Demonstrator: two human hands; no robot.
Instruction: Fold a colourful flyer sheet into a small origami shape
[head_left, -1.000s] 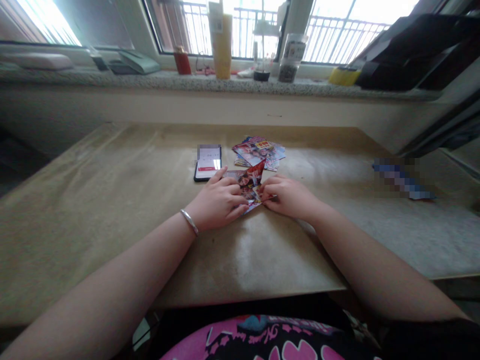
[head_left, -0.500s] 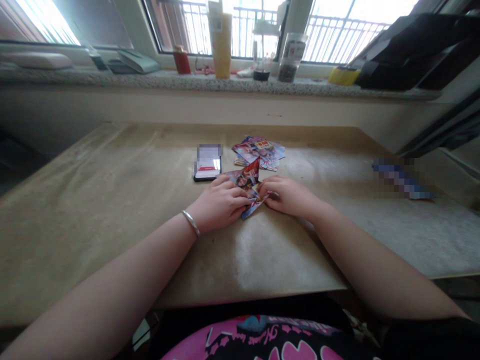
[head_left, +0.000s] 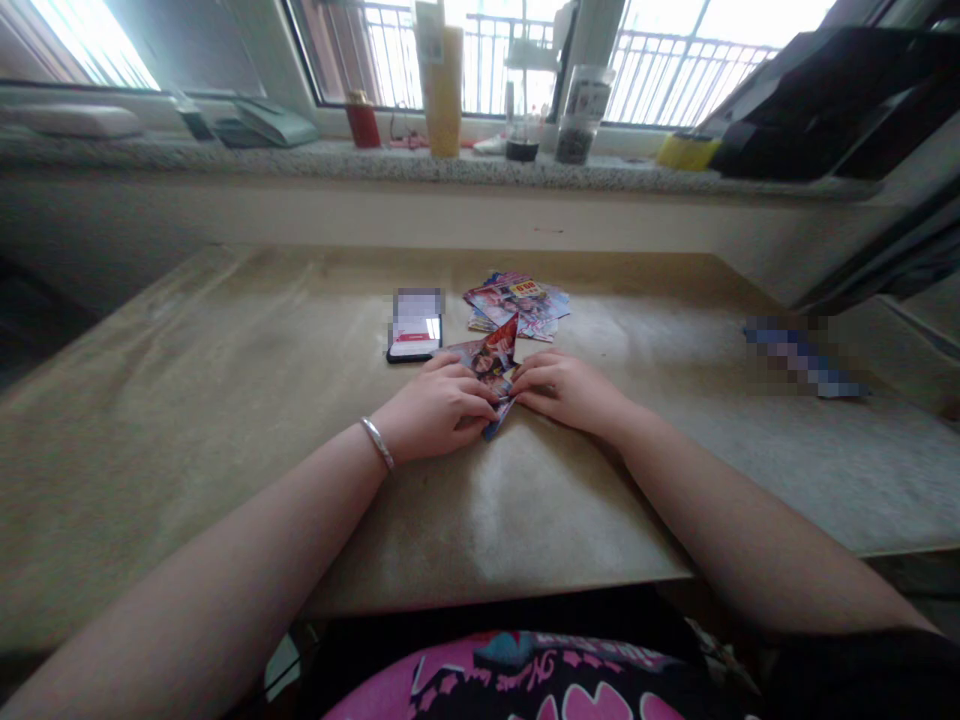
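Note:
A colourful printed paper (head_left: 491, 362), partly folded, lies on the tan table (head_left: 225, 400) between my hands. My left hand (head_left: 435, 410), with a silver bangle on its wrist, presses down on the paper's left side with curled fingers. My right hand (head_left: 570, 390) pinches the paper's right edge, and its fingertips meet those of the left. A red flap of the paper stands up just behind the fingers. Much of the sheet is hidden under both hands.
Behind the hands lies a small pile of colourful papers (head_left: 517, 300), with a phone (head_left: 415, 330) to its left. A blurred blue object (head_left: 806, 360) lies at the right. The stone windowsill (head_left: 375, 165) holds bottles and jars.
Both hands have drawn closer together over the paper, and the right hand has slid a little left and up. The visible part of the paper has shrunk.

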